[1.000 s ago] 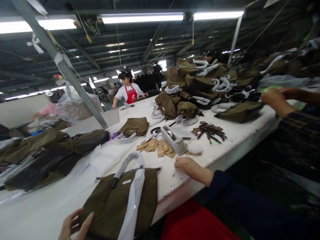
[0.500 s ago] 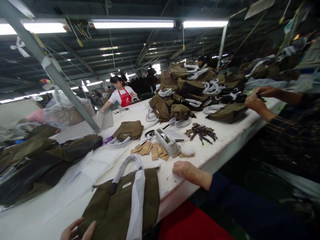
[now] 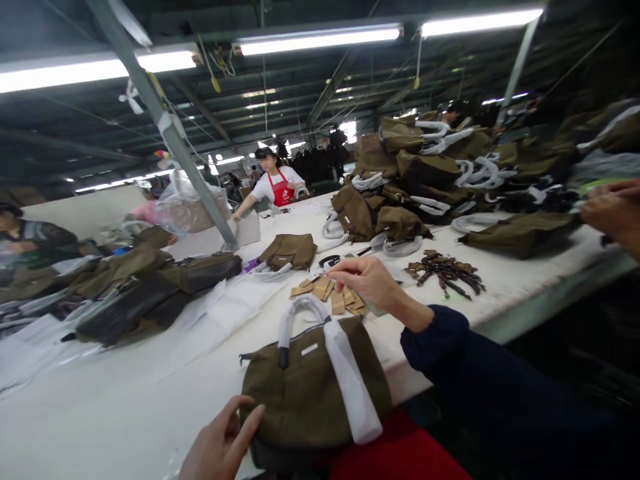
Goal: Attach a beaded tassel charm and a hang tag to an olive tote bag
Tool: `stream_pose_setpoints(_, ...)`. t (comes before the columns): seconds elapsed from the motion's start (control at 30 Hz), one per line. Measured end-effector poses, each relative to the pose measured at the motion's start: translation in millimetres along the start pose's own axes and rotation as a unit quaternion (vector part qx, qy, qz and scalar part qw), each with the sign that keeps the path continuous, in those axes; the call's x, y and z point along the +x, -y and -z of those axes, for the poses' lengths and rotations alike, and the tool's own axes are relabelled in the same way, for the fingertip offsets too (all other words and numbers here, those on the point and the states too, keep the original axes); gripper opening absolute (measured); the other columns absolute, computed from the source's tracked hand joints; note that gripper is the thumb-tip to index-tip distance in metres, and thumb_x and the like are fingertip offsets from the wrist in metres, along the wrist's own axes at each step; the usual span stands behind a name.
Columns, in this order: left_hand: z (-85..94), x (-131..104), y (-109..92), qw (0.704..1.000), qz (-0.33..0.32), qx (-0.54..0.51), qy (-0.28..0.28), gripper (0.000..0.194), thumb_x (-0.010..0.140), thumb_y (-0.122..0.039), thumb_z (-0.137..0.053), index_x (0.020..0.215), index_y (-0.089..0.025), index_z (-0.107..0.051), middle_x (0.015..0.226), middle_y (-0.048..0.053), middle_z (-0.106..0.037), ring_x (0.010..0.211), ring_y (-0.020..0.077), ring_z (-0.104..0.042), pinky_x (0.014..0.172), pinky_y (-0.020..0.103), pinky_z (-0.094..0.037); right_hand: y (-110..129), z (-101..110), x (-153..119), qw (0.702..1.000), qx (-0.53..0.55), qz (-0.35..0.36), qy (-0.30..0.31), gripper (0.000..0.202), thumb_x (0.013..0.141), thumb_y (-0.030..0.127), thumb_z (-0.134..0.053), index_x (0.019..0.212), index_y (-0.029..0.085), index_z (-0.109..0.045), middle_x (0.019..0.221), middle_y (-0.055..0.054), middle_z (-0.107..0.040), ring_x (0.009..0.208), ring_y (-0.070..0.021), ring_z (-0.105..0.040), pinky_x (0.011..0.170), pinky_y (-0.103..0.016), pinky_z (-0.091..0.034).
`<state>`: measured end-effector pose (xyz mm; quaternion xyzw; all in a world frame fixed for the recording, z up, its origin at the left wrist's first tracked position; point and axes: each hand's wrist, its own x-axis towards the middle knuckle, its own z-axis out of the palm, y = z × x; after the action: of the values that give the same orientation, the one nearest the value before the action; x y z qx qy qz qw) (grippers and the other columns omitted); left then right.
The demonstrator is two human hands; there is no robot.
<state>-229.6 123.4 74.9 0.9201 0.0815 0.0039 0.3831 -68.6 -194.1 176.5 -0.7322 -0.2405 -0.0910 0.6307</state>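
An olive-green handbag (image 3: 305, 393), its handles wrapped in white, lies at the table's near edge. My left hand (image 3: 220, 440) grips the bag's lower left side between thumb and fingers. Above the bag's top edge hovers my right hand (image 3: 367, 280), fingertips pinched together; whatever they hold is too small to make out. Behind and below that hand, brown paper tags (image 3: 340, 301) are spread on the table. The tape dispenser seen earlier is mostly hidden by the hand. A heap of dark patterned straps (image 3: 445, 272) lies to the right.
On the white table (image 3: 165, 407), olive bags are piled (image 3: 395, 180) at the back right, with more bags (image 3: 165, 293) at left. A metal post (image 3: 170, 133) rises from the table. A person in a red apron (image 3: 283, 190) stands across; a co-worker's hands (image 3: 610, 207) are at right.
My right hand has risen from the table edge and moved left over the tags. The camera view has swung, shifting things rightward. My left hand stays at the bag's side.
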Motion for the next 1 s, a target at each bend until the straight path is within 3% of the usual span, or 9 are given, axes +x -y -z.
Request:
stream_pose_setpoints(0.07,13.1,14,-14,0.998,-0.042,0.042,-0.026,0.044,0.084,-0.065,-0.052,0.097,-0.024,-0.062,0.058,-0.004,-0.054,0.055,0.0181,-0.053,0.057,0.030,-0.041,8,-32,12,0.994,0.004,-0.026,0.106,0.019,0.082,0.029,-0.067,0.077,0.012,-0.074,0.058,0.000,-0.066,0.051,-0.0065,-0.048,0.050,-0.018,-0.035)
stream_pose_setpoints(0.17,16.0,54,-31,0.992,-0.111,-0.012,-0.052,0.034,0.089,-0.052,-0.049,0.094,-0.021,-0.062,0.083,0.003,-0.066,0.077,0.0213,-0.060,0.070,0.032,-0.045,7,-77,24,0.971,0.071,-0.098,0.205,0.019,0.081,0.029,-0.067,0.078,0.011,-0.072,0.058,0.001,-0.065,0.046,-0.0046,-0.041,0.044,-0.017,-0.029)
stream_pose_setpoints(0.27,-10.7,103,-36,0.993,-0.104,-0.059,-0.007,0.028,0.081,-0.037,-0.058,0.098,-0.015,-0.062,0.093,0.008,-0.067,0.080,0.0218,-0.061,0.074,0.033,-0.045,-9,-107,28,0.950,0.143,-0.160,0.226,0.019,0.078,0.030,-0.072,0.078,0.011,-0.070,0.059,0.000,-0.064,0.050,-0.0049,-0.048,0.048,-0.015,-0.035)
stream_pose_setpoints(0.37,-47.1,139,-31,0.995,-0.081,-0.063,0.007,0.018,0.068,-0.023,-0.066,0.084,-0.015,-0.062,0.072,0.003,-0.063,0.066,0.0190,-0.057,0.065,0.030,-0.041,-34,-119,22,0.925,0.190,-0.234,0.233,0.023,0.074,0.031,-0.077,0.080,0.011,-0.069,0.059,0.000,-0.064,0.054,-0.0073,-0.056,0.057,-0.018,-0.047)
stream_pose_setpoints(0.43,-62.9,151,-25,0.994,-0.078,-0.072,0.003,0.014,0.061,-0.015,-0.067,0.073,-0.016,-0.060,0.063,-0.001,-0.058,0.062,0.0170,-0.053,0.064,0.028,-0.038,-52,-120,14,0.910,0.195,-0.284,0.229,0.023,0.074,0.032,-0.076,0.080,0.012,-0.068,0.058,0.001,-0.062,0.052,-0.0093,-0.058,0.056,-0.022,-0.051)
stream_pose_setpoints(0.57,-66.5,157,-15,0.991,-0.076,-0.110,0.008,0.007,0.057,-0.011,-0.061,0.058,-0.017,-0.056,0.056,-0.002,-0.051,0.060,0.0150,-0.049,0.061,0.027,-0.034,-81,-119,-3,0.913,0.140,-0.342,0.175,0.014,0.081,0.026,-0.067,0.077,0.013,-0.065,0.053,0.005,-0.054,0.040,-0.0064,-0.048,0.041,-0.018,-0.044)
stream_pose_setpoints(0.63,-61.5,156,-12,0.988,-0.075,-0.137,0.017,0.001,0.059,-0.015,-0.058,0.060,-0.016,-0.059,0.058,-0.001,-0.054,0.060,0.0148,-0.049,0.060,0.027,-0.035,-90,-119,-7,0.919,0.111,-0.350,0.145,0.011,0.082,0.021,-0.062,0.074,0.013,-0.063,0.050,0.006,-0.050,0.037,-0.0044,-0.041,0.036,-0.015,-0.038)
stream_pose_setpoints(0.7,-57.0,154,-11,0.983,-0.071,-0.168,0.025,0.009,0.063,-0.021,-0.056,0.065,-0.015,-0.062,0.061,0.000,-0.058,0.060,0.0145,-0.050,0.058,0.026,-0.035,-96,-121,-6,0.921,0.081,-0.360,0.127,0.013,0.082,0.017,-0.059,0.070,0.013,-0.060,0.049,0.006,-0.050,0.036,-0.0038,-0.039,0.034,-0.014,-0.037)
stream_pose_setpoints(1.0,-43.2,132,-11,0.955,-0.095,-0.269,0.077,0.026,0.069,-0.027,-0.052,0.088,-0.015,-0.064,0.080,0.003,-0.065,0.068,0.0141,-0.056,0.062,0.024,-0.043,-109,-152,3,0.917,-0.049,-0.353,0.176,0.016,0.081,0.014,-0.064,0.068,0.016,-0.056,0.041,0.005,-0.047,0.034,-0.0070,-0.040,0.036,-0.017,-0.039)
